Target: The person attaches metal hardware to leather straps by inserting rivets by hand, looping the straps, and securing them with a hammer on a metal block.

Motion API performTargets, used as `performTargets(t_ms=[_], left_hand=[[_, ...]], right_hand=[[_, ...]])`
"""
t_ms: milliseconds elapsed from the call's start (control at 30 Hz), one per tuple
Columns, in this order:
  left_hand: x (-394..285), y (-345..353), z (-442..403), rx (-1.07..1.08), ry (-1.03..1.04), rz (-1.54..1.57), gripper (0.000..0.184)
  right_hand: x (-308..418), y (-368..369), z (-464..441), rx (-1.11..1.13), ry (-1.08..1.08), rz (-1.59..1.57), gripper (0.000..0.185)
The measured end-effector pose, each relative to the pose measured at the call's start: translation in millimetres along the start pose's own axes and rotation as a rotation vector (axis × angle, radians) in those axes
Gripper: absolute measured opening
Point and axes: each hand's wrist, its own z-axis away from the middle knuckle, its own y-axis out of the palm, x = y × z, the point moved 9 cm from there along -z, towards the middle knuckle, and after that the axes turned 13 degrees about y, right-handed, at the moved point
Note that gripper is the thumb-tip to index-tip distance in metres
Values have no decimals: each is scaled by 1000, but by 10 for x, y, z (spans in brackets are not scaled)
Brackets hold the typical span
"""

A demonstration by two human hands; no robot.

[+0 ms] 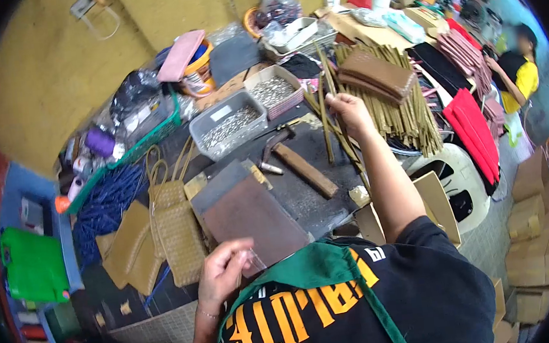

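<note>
My right hand (351, 116) is raised over the table's right half, its fingers closed on a long, narrow olive strap (350, 153) that trails down toward the front edge. Just beyond it lies a thick pile of similar straps (424, 122), with a brown woven wallet-like piece (377, 74) on top. Low in front of my body, my left hand (225, 267) is pinched shut around a small, clear-looking item too faint to name. Beside that hand rests a flat dark brown board (252, 216). A hammer (304, 169) with a wooden handle lies between my hands.
Behind the hammer stand a grey bin (228, 124) and a pink-sided basket (274, 90) of small metal pieces. Tan woven bags (176, 222) and blue strips (105, 209) lie left. Red folded material (470, 131) sits right, near a white stool (463, 168). Another person (517, 72) is farther back.
</note>
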Motion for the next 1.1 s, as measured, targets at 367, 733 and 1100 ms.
performTargets(t_ms=[367, 733, 1100], left_hand=[[-84, 174, -326, -70, 27, 179, 27], [103, 346, -204, 83, -96, 139, 18], [128, 370, -164, 14, -129, 276, 17]], right_hand=[[306, 2062, 1318, 499, 61, -439, 20], [849, 1550, 784, 264, -198, -375, 28], [1027, 1188, 562, 97, -352, -255, 30]])
